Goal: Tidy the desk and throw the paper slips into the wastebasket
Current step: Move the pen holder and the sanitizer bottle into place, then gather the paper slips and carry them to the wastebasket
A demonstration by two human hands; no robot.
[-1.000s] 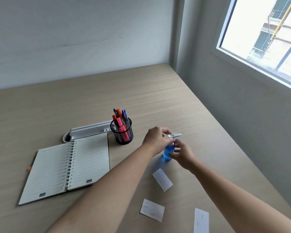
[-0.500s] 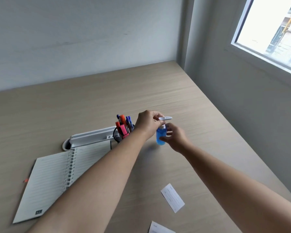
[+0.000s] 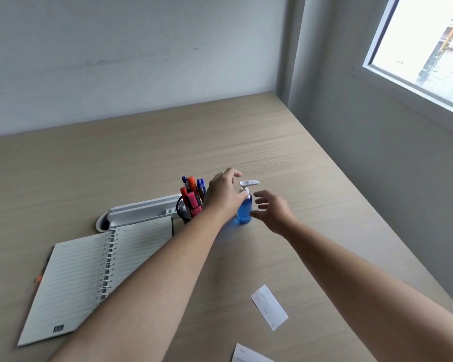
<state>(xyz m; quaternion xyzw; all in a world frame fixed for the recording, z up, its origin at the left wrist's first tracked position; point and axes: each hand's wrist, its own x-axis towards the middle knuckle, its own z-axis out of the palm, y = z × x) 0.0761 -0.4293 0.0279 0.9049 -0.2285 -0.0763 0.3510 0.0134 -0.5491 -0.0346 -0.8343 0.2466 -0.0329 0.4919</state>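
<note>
A white paper slip [image 3: 269,307] lies on the wooden desk [image 3: 285,152] between my forearms. Part of a second slip [image 3: 249,356] shows at the bottom edge. A small blue pump bottle [image 3: 244,213] stands upright on the desk beside the pen holder. My left hand [image 3: 224,192] is just left of the bottle, fingers lifted and apart, thumb touching its neck. My right hand [image 3: 272,212] hovers just right of the bottle with spread fingers and does not touch it. No wastebasket is in view.
A black mesh pen holder [image 3: 185,211] with several pens stands left of the bottle. Behind it lies a white desk organiser [image 3: 141,210]. An open spiral notebook [image 3: 89,273] is at the front left. Walls close off the desk's far and right sides.
Both hands held the bottle and carried it towards the pen holder. Now it stands on the desk, my right hand has let go and my left hand's fingers have opened.
</note>
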